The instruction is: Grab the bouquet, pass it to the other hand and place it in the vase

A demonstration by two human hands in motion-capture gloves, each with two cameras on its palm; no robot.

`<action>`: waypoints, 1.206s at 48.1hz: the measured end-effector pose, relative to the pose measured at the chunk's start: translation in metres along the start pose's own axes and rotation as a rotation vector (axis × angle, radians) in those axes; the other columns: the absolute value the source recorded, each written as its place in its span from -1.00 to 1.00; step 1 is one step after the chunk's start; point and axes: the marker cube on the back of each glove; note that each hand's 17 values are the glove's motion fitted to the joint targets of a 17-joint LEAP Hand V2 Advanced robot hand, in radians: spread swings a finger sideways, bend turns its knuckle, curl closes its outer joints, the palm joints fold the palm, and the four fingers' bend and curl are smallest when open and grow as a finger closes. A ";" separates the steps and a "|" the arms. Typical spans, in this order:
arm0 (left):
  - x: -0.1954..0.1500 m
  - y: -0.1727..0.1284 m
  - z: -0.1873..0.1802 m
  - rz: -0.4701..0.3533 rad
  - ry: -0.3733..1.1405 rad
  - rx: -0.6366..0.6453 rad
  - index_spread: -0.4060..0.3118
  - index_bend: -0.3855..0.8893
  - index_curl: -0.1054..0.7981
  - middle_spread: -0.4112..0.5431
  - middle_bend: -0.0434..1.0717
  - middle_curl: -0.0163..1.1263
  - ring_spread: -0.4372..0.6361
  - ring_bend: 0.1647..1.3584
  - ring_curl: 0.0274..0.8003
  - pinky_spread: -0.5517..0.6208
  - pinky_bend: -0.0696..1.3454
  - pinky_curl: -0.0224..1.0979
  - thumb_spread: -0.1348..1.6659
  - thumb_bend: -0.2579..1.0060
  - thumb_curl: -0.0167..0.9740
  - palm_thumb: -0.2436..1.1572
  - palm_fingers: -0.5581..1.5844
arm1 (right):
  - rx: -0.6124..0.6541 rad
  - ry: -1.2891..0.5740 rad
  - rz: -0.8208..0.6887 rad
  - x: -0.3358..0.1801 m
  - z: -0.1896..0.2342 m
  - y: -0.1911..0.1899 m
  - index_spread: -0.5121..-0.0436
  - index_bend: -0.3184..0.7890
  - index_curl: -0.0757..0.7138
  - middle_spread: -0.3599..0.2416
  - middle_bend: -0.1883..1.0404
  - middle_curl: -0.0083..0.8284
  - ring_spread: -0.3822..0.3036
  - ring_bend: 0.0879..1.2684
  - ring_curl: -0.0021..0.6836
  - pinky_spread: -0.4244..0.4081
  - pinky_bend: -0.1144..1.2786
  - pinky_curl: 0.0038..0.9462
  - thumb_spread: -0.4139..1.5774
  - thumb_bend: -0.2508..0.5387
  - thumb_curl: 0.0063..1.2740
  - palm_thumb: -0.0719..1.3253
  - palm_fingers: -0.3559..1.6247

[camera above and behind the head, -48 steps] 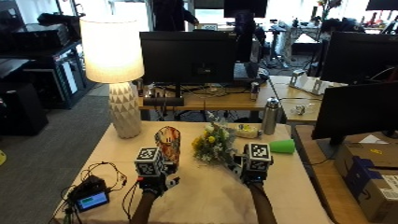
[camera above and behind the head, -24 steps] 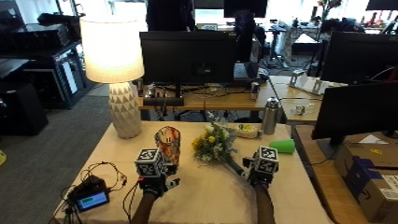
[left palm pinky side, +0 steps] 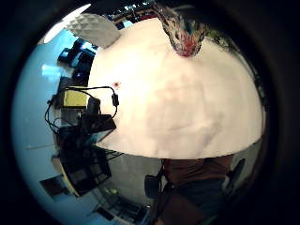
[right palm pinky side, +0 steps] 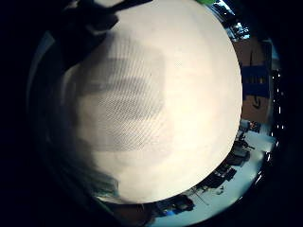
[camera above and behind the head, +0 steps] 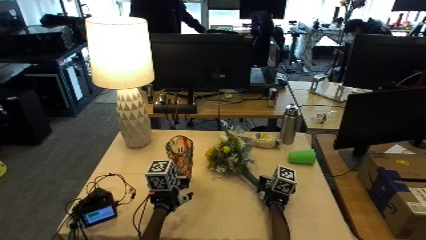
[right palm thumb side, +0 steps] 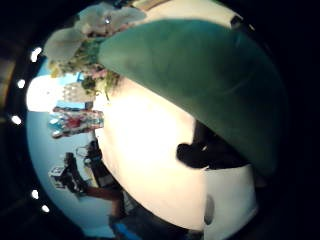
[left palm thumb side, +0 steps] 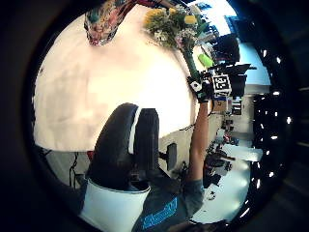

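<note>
Green stems gripped, the right hand (camera above and behind the head: 274, 196) has lifted the bouquet (camera above and behind the head: 227, 156) off the bench (camera above and behind the head: 219, 215); left hand (camera above and behind the head: 169, 196) idle, handover next.

overhead rear view, four palm views, table (camera above and behind the head: 219, 210) shared

Your lit lamp (camera above and behind the head: 122, 75) far beyond left hand | green cup (camera above and behind the head: 301, 156) beyond right hand | small screen device (camera above and behind the head: 98, 214) left of left hand

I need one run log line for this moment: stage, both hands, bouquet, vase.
stage: pickup | right hand: grips bouquet stems | left hand: holds nothing, beside vase | vase: upright on table, no flowers in it
</note>
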 end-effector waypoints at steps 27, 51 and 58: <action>0.014 -0.002 -0.017 0.017 0.005 0.002 -0.14 -0.17 -0.12 0.06 -0.58 -0.39 0.60 -0.31 -0.39 0.84 -0.44 -0.36 0.38 -0.63 -0.37 -0.46 -0.39 | 0.185 0.031 0.062 -0.014 -0.028 0.011 0.05 -0.18 -0.01 -0.36 0.30 0.27 -0.45 0.32 0.48 -0.59 0.06 -0.11 0.26 -0.37 -0.20 0.40 0.80; 0.075 -0.028 -0.138 0.246 0.393 0.272 -0.15 -0.13 -0.09 0.05 -0.57 -0.38 0.53 -0.32 -0.39 0.81 -0.46 -0.37 0.39 -0.63 -0.37 -0.46 -0.28 | 0.435 -0.625 -0.093 -0.097 -0.141 0.041 0.04 -0.13 0.18 -0.41 0.46 0.39 -0.45 0.52 0.57 -0.73 0.18 -0.04 0.14 -0.43 -0.06 0.42 0.74; 0.105 -0.038 -0.161 0.331 0.673 0.265 -0.17 -0.14 -0.08 0.01 -0.56 -0.38 0.45 -0.34 -0.39 0.75 -0.45 -0.37 0.38 -0.62 -0.37 -0.45 -0.18 | 0.449 -0.859 -0.208 -0.132 -0.157 0.043 0.05 -0.13 0.22 -0.41 0.46 0.40 -0.45 0.53 0.56 -0.73 0.19 -0.04 0.13 -0.44 -0.03 0.41 0.73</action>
